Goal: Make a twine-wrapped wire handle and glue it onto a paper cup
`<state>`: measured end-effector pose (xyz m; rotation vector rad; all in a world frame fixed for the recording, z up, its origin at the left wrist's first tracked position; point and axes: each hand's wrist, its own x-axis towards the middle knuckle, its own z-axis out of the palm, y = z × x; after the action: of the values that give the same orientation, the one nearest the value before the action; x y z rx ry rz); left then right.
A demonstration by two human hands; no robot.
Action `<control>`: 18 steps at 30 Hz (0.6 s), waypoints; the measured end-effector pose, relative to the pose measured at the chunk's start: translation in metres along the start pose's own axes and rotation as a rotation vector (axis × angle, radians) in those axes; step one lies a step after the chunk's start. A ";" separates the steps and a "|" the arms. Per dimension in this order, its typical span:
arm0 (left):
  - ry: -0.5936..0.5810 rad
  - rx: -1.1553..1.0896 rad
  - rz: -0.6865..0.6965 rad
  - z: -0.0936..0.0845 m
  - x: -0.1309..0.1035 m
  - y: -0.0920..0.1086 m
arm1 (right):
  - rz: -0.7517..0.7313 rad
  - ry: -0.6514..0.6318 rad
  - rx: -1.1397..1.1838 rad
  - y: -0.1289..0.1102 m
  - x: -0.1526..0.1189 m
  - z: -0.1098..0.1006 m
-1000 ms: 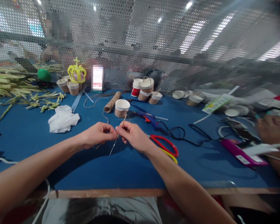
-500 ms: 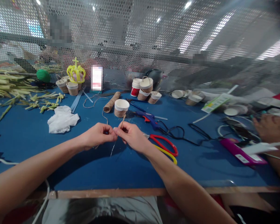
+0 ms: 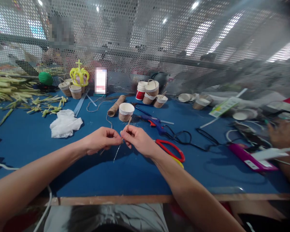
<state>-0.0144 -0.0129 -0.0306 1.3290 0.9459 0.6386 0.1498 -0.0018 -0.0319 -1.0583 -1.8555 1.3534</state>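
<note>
Just above the front half of the table, my two hands meet with fingertips almost touching. My right hand (image 3: pixel 138 139) pinches a thin strand wrapped in brown twine (image 3: pixel 129 121), its tip sticking up past the fingers. Bare shiny wire (image 3: pixel 116 154) hangs below the fingertips. My left hand (image 3: pixel 103 140) is closed, thumb and forefinger pinching the twine by the wire. Behind it lies a roll of twine (image 3: pixel 116 105), its loose strand running toward that hand. A paper cup wrapped in twine (image 3: pixel 126 112) stands beyond my fingers. Scissors with red and yellow handles (image 3: pixel 171 149) lie partly under my right forearm.
A blue glue gun (image 3: pixel 156 124) with a black cord lies right of the cup. Crumpled white tissue (image 3: pixel 65 124) sits at left. Several small cups (image 3: pixel 151 88) and a yellow crown (image 3: pixel 79 77) stand at the back. A purple box (image 3: pixel 251 157) and another person's hand (image 3: pixel 284 133) are at right.
My fingertips have shifted slightly right along the strand, and my left fingers now sit closer against it. The other person's hand at the right has moved a little.
</note>
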 end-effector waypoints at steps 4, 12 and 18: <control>0.000 0.098 0.016 -0.002 0.000 0.000 | -0.010 0.004 -0.113 0.000 0.000 -0.001; 0.025 0.164 0.031 0.000 0.001 -0.001 | -0.001 0.025 -0.251 -0.005 -0.002 -0.001; 0.006 0.181 0.024 -0.001 -0.001 0.001 | 0.016 0.016 -0.240 -0.005 -0.002 0.000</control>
<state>-0.0155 -0.0129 -0.0297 1.5011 1.0124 0.5861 0.1496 -0.0042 -0.0275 -1.2009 -2.0391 1.1473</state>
